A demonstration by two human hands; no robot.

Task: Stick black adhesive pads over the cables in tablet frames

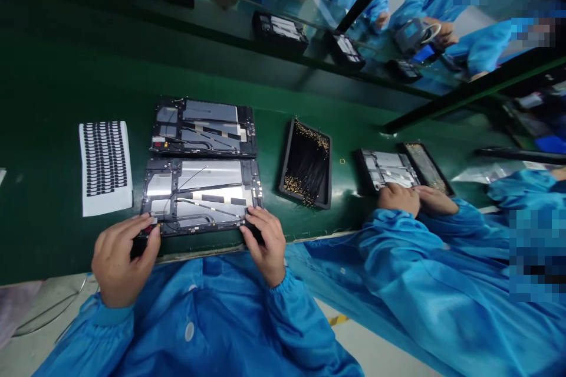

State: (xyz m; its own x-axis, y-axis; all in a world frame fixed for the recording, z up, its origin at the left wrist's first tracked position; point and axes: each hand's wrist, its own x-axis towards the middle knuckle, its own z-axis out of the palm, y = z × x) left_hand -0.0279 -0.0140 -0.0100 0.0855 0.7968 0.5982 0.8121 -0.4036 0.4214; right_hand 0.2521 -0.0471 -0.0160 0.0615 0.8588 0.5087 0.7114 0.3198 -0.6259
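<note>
An opened tablet (212,179) lies flat in front of me, its silvery battery cells, dark frame and flat cables showing. A thin black wire curves over its upper face. My left hand (126,256) grips its near left corner between thumb and fingers. At the near right corner, my right hand (266,242) holds the same tablet, with fingers on top and the thumb at the front edge. Directly behind it, close against its far edge, is a second opened tablet (212,126).
On the left lies a white sheet of black stickers (95,206). A black tray (329,179) of thin black cables with gold ends stands right. Further right, a co-worker's hands (400,199) touch another opened device (389,166). A glass shelf (230,8) behind carries several devices.
</note>
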